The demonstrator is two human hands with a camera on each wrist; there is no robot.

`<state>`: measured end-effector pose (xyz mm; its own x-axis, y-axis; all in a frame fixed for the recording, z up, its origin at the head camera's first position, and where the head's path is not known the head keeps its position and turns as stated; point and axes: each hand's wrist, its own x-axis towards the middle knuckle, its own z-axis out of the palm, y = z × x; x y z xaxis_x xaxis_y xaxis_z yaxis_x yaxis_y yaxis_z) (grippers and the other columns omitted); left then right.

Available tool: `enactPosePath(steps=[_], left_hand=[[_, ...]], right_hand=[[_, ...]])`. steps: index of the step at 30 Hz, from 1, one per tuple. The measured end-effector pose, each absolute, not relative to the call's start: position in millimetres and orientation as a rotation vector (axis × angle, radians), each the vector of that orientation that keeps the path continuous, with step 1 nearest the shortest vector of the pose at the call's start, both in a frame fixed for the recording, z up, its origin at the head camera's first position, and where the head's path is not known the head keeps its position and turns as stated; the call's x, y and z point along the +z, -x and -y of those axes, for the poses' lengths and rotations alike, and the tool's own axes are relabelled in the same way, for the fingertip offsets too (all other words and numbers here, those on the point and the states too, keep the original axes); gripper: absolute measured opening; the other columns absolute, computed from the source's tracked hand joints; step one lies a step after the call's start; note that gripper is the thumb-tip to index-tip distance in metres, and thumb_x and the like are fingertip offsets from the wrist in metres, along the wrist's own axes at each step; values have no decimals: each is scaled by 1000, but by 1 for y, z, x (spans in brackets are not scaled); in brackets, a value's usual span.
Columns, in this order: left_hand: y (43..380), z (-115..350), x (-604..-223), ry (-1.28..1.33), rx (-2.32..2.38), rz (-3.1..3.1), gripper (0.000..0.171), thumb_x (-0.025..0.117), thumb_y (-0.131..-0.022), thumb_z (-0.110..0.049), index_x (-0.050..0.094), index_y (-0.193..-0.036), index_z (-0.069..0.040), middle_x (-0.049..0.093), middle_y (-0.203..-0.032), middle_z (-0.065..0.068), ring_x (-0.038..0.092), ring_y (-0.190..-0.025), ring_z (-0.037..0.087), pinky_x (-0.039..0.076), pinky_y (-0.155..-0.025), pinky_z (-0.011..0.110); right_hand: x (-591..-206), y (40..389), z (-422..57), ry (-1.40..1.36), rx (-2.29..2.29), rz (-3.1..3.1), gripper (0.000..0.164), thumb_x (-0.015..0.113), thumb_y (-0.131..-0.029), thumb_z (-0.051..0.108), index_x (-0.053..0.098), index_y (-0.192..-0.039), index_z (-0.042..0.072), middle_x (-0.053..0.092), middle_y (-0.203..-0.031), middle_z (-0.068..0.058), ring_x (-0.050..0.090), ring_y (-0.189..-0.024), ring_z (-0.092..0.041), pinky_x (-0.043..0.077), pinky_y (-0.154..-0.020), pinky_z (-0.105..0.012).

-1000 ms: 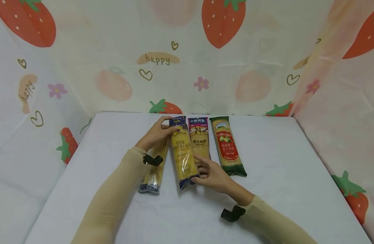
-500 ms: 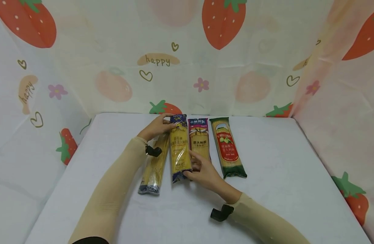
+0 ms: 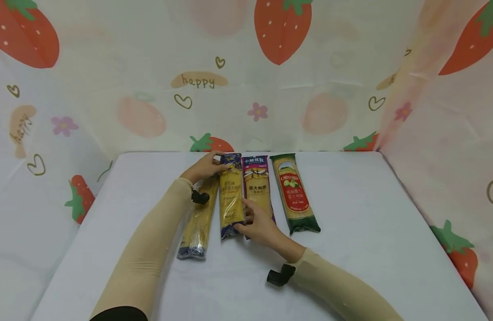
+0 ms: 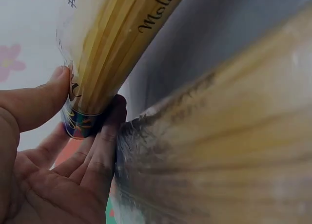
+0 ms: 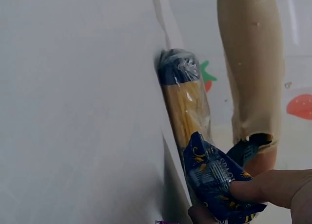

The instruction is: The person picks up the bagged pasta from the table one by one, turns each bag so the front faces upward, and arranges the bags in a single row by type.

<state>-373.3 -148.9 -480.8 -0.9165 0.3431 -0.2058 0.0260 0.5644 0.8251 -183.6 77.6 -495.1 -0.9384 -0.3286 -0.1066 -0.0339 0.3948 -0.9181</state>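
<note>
Both hands hold a yellow spaghetti pack with dark blue ends (image 3: 231, 191), one at each end. In the head view, my left hand (image 3: 204, 169) grips its far end; the left wrist view shows the thumb on one side of that blue end (image 4: 80, 122) and fingers on the other. My right hand (image 3: 263, 226) pinches the near end, where the crinkled blue wrapper (image 5: 214, 177) shows under the thumb in the right wrist view. A clear-wrapped spaghetti pack (image 3: 198, 223) lies on the left, partly under the left wrist. On the right is a pink-and-blue-topped pasta pack (image 3: 256, 183), partly covered by the right hand.
A green-ended spaghetti pack with a red label (image 3: 294, 191) lies slanted to the right of the others. All are on a white-covered table (image 3: 350, 267). A strawberry-print curtain (image 3: 286, 98) stands behind the table's far edge and along both sides.
The held spaghetti pack has swung its near end left, from slanted to nearly straight, beside the pink-and-blue-topped one. My right hand has moved left with it. The head view has shifted slightly.
</note>
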Motion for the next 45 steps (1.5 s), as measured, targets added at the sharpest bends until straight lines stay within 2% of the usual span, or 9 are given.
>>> enactPosePath(steps=[5, 12, 18, 23, 26, 31, 35, 39, 45], left_hand=[[374, 152, -482, -335, 1238, -2477, 66, 64, -111, -29, 33, -166, -10, 51, -153, 32, 55, -139, 46, 45, -116, 60], [374, 157, -479, -362, 1144, -2534, 65, 61, -112, -26, 31, -166, -7, 54, -147, 34, 59, -131, 47, 48, -111, 59], [374, 161, -482, -330, 1137, -2545, 65, 62, -112, -26, 30, -166, -5, 56, -146, 34, 60, -130, 45, 49, -111, 58], [371, 160, -482, -312, 1188, -2536, 65, 62, -112, -25, 31, -165, -5, 55, -146, 35, 59, -130, 46, 47, -113, 58], [371, 159, -484, -308, 1209, -2529, 65, 62, -112, -26, 32, -166, -6, 51, -151, 35, 56, -136, 47, 45, -116, 59], [373, 158, -487, -305, 1188, -2534, 67, 62, -112, -30, 30, -168, -9, 44, -159, 34, 47, -146, 48, 39, -121, 61], [372, 158, -487, -304, 1164, -2559, 68, 62, -112, -29, 32, -168, -9, 44, -160, 33, 46, -147, 47, 40, -120, 61], [374, 157, -488, -313, 1135, -2608, 69, 67, -110, -29, 36, -167, -6, 46, -160, 30, 47, -146, 45, 43, -118, 59], [376, 157, -488, -347, 1062, -2615, 72, 65, -110, -28, 32, -168, 0, 47, -158, 32, 47, -146, 46, 42, -120, 57]], right_hand=[[-494, 184, -71, 311, -1527, -2389, 82, 80, -98, 12, 36, -167, 5, 60, -145, -23, 65, -128, -36, 59, -101, -48], [-494, 188, -60, 332, -1480, -2403, 83, 80, -98, 13, 35, -167, 4, 58, -149, -23, 65, -127, -36, 59, -99, -48], [-498, 191, -53, 315, -1416, -2433, 84, 81, -98, 15, 34, -168, 4, 61, -145, -20, 63, -129, -34, 57, -101, -48], [-497, 192, -52, 327, -1361, -2479, 84, 80, -99, 16, 33, -167, 3, 54, -156, -21, 54, -142, -34, 48, -115, -51], [-496, 193, -51, 360, -1308, -2523, 85, 81, -99, 17, 33, -167, 1, 51, -157, -22, 53, -142, -33, 45, -118, -50], [-496, 191, -50, 389, -1238, -2578, 86, 81, -99, 18, 32, -166, -2, 52, -150, -24, 56, -127, -28, 50, -111, -48], [-497, 190, -49, 423, -1185, -2628, 84, 80, -100, 19, 32, -167, -2, 50, -148, -22, 57, -115, -23, 54, -98, -41], [-498, 189, -49, 499, -1127, -2688, 82, 79, -101, 17, 33, -166, -2, 48, -146, -19, 53, -107, -18, 52, -86, -33], [-497, 184, -52, 559, -1098, -2715, 76, 76, -102, 13, 36, -164, -4, 48, -144, -19, 51, -106, -18, 51, -85, -31]])
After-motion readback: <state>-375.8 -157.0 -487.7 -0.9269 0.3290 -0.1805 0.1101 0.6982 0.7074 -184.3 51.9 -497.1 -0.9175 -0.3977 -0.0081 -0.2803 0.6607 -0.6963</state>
